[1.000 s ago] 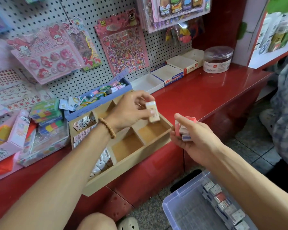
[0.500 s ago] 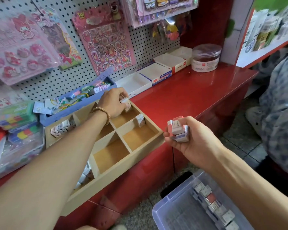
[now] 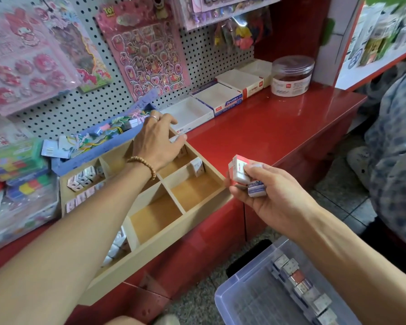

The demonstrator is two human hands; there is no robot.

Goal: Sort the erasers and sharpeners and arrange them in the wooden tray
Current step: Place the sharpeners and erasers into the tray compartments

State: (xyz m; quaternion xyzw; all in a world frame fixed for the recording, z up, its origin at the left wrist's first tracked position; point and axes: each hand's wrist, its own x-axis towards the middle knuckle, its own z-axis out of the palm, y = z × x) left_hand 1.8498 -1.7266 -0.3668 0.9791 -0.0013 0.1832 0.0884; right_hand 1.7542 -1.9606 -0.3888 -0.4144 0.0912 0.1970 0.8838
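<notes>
The wooden tray [image 3: 164,245] lies on the red counter and hangs over its front edge. My left hand [image 3: 155,141] reaches into the tray's far right compartment, fingers closed on a small white eraser [image 3: 174,138]. Another white eraser [image 3: 197,167] stands upright in the same compartment. Small white sharpeners or erasers [image 3: 82,179] fill the left compartments; two middle compartments near the front are bare wood. My right hand [image 3: 267,198] hovers just off the tray's right corner, holding a small stack of erasers [image 3: 245,175], red-white and blue-white.
A clear plastic bin [image 3: 242,303] on the floor at lower right holds a row of more erasers [image 3: 298,281]. A blue box [image 3: 92,156] of tangled items sits behind the tray, open white boxes [image 3: 190,111] and a round jar [image 3: 291,76] along the pegboard. A person [image 3: 396,141] sits at the right.
My left hand carried one eraser from above the tray's middle into the far right compartment. A second eraser now stands in that compartment. My right hand kept its stack.
</notes>
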